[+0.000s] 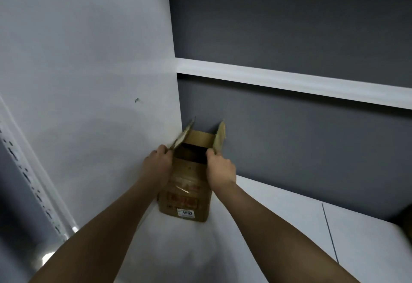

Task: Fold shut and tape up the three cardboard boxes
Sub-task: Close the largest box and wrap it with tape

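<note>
Cardboard box (186, 184) stands upright in the corner of a white table (278, 227), its top open and two side flaps raised. Left hand (156, 164) grips the left flap, right hand (220, 169) grips the right flap, fingers curled round the edges. White panel (89, 71) is just beside the box on the left; behind is a dark grey wall (289, 137) with a white rail (289, 82). White label on the box front reads 4002

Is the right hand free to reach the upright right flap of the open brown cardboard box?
Probably yes: the right hand already grips the brown cardboard box just below the right flap, with nothing between them.
</note>
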### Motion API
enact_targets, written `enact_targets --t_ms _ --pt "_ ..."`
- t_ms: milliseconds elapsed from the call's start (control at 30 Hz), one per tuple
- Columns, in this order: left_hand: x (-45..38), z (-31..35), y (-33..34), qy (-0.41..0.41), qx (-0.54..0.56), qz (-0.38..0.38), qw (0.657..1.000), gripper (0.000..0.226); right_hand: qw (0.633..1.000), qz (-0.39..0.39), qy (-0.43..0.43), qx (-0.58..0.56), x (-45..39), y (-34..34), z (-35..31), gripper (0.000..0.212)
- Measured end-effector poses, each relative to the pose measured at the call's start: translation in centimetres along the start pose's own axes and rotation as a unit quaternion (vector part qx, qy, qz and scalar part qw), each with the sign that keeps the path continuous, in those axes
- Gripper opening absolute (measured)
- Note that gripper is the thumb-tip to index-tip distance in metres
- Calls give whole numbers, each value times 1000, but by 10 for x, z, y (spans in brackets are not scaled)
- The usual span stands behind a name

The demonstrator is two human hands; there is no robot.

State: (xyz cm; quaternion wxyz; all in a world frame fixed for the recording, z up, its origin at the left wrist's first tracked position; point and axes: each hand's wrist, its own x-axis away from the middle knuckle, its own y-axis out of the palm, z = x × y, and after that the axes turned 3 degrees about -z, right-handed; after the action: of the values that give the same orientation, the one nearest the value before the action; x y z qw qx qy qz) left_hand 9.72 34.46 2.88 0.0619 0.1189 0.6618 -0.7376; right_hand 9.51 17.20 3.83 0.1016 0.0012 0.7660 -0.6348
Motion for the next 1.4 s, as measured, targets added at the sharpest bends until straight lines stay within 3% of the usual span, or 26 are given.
enact_targets --t_ms 167,300,400,500,567,700,800,867,967,1033,1200,1267,1400 --pt "30 18 -14 53 139 79 986 36 977 66 114 -165 36 -6 61 38" --pt "54 45 -30 172 181 107 962 34 972 72 101 -201 74 -17 103 39" --pt "59 65 -42 209 195 107 952 38 980 54 69 -180 99 -29 132 34" --pt "54 84 -48 186 214 25 959 36 985 28 30 -167 124 -46 163 30" --pt "52 98 -49 219 190 -56 955 40 988 15 11 -150 140 -59 183 33" --pt "60 139 -40 356 -30 -150 922 71 995 -4 -11 -94 166 -76 217 36" --pt "73 174 -32 359 -70 -225 903 79 996 13 -6 -83 181 -84 239 35" --pt "81 190 -30 369 -37 -205 906 63 998 28 -14 -62 189 -87 251 33" --pt "99 204 -33 423 -24 -117 899 30 998 57 -6 -20 202 -85 272 30" --pt "119 210 -32 461 -35 -66 884 22 998 60 22 -17 207 -85 287 31" --pt "168 224 -31 504 -2 81 860 37 998 37 40 -40 211 -93 290 19" --pt "180 227 -28 498 -5 84 863 41 998 52 5 -41 224 -100 277 18" --pt "192 231 -20 451 -4 59 891 49 979 -4 -80 -187 270 -113 249 34"
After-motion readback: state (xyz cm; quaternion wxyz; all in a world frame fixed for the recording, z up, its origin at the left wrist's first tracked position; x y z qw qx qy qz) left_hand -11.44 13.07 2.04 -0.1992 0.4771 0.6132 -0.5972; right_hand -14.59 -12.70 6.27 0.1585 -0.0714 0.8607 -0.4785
